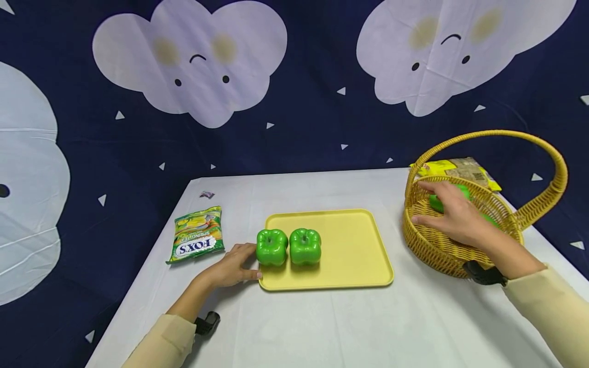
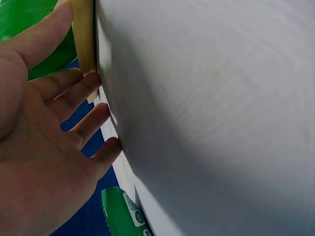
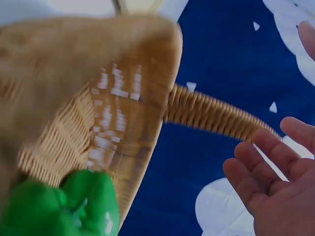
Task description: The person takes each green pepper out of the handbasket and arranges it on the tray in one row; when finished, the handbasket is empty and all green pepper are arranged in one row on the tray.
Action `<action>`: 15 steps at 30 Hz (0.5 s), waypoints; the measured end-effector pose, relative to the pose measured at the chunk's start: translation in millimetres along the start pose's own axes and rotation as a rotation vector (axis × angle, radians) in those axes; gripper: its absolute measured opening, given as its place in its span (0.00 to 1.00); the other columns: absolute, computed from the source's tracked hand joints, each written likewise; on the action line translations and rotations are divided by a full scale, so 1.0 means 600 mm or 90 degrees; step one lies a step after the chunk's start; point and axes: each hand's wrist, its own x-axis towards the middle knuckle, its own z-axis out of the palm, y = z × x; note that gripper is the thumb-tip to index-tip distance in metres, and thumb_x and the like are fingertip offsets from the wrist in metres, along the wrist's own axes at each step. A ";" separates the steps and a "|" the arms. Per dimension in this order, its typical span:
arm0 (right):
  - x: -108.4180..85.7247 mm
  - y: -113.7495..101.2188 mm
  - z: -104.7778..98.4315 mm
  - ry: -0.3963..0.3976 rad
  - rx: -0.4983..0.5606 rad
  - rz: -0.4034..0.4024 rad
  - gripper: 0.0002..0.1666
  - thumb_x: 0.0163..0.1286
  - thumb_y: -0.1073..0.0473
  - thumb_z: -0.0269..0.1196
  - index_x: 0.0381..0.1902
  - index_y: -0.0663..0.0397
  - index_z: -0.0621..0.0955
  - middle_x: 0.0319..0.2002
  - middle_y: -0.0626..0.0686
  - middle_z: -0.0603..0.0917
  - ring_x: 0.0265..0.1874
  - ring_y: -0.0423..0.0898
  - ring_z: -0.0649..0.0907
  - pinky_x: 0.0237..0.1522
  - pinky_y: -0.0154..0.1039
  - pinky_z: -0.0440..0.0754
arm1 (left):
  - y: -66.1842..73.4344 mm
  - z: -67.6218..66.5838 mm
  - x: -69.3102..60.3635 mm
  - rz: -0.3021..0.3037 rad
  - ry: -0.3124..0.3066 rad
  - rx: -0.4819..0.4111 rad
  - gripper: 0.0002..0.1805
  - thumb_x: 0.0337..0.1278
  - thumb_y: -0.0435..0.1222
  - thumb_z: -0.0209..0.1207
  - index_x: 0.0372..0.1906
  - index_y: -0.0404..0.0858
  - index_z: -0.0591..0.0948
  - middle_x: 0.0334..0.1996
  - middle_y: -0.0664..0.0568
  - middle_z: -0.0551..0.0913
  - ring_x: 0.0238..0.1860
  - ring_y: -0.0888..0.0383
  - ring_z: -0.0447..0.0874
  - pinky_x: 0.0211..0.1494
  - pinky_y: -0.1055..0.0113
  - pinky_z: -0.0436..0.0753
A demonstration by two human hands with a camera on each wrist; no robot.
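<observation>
Two green peppers stand side by side on the left part of a yellow tray (image 1: 349,250): one (image 1: 271,247) near its left edge, the other (image 1: 306,246) just right of it. My left hand (image 1: 232,266) touches the tray's left edge, fingers spread and relaxed; the left wrist view shows the same hand (image 2: 54,123) at the tray rim (image 2: 84,39). Over the wicker basket (image 1: 432,250) my right hand (image 1: 455,212) is held with fingers extended, nothing in its grasp. Inside the basket lies a green pepper (image 1: 462,191), with more green partly hidden behind the hand.
A green Foxs packet (image 1: 197,235) lies left of the tray, with a small wrapped item (image 1: 207,194) behind it. Behind the basket is a yellow packet (image 1: 442,167). The basket's tall handle (image 1: 492,133) arches above it. A dark cloud-patterned cloth hangs behind the table.
</observation>
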 end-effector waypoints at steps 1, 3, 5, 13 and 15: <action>0.000 0.004 -0.005 -0.001 -0.005 0.004 0.45 0.53 0.53 0.72 0.64 0.63 0.66 0.59 0.66 0.69 0.55 0.62 0.69 0.51 0.59 0.68 | 0.000 0.000 0.000 0.000 0.000 0.000 0.42 0.49 0.45 0.67 0.69 0.36 0.63 0.68 0.39 0.66 0.70 0.39 0.56 0.71 0.37 0.54; 0.000 0.013 -0.013 -0.004 -0.012 0.009 0.45 0.54 0.52 0.72 0.65 0.64 0.65 0.60 0.67 0.69 0.53 0.63 0.69 0.49 0.60 0.69 | -0.001 0.000 0.000 0.001 0.000 0.001 0.42 0.49 0.45 0.67 0.69 0.37 0.63 0.68 0.39 0.66 0.69 0.39 0.56 0.71 0.37 0.54; 0.001 0.022 -0.021 -0.009 -0.020 0.019 0.46 0.55 0.50 0.71 0.65 0.65 0.64 0.60 0.69 0.68 0.51 0.64 0.69 0.47 0.61 0.69 | -0.002 0.000 0.001 0.000 0.001 0.003 0.42 0.49 0.45 0.67 0.69 0.37 0.63 0.67 0.39 0.66 0.69 0.39 0.56 0.71 0.37 0.54; 0.009 0.050 -0.042 -0.020 -0.039 0.069 0.47 0.56 0.48 0.69 0.65 0.68 0.64 0.59 0.71 0.67 0.51 0.64 0.68 0.43 0.58 0.69 | -0.004 0.001 0.002 -0.003 -0.003 0.003 0.43 0.49 0.46 0.67 0.69 0.37 0.63 0.68 0.39 0.65 0.70 0.39 0.56 0.71 0.37 0.55; 0.011 0.055 -0.047 -0.031 -0.031 0.083 0.47 0.57 0.47 0.69 0.65 0.69 0.63 0.60 0.71 0.66 0.53 0.65 0.67 0.45 0.59 0.68 | -0.004 0.001 0.002 -0.003 -0.003 0.003 0.42 0.49 0.46 0.67 0.69 0.36 0.63 0.68 0.39 0.65 0.70 0.39 0.56 0.71 0.37 0.55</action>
